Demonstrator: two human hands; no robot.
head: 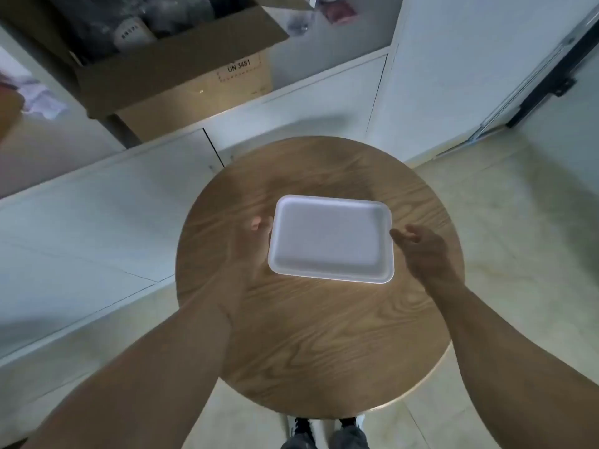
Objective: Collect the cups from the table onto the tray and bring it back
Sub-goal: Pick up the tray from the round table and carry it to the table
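Observation:
A white foam tray (330, 238) lies flat on the round wooden table (317, 335), slightly beyond its middle, with nothing in it. My left hand (257, 236) is motion-blurred just beside the tray's left edge, fingers apart, and no finger lies over the rim. My right hand (421, 251) hovers at the tray's right edge, palm turned inward and fingers loosely spread, holding nothing. No cups appear anywhere in view.
An open cardboard box (175, 69) full of dark items sits on a white cabinet (97, 202) behind the table. A door frame (534, 92) is at the right. Pale floor tiles surround the table, and my shoes (324, 429) show below its near edge.

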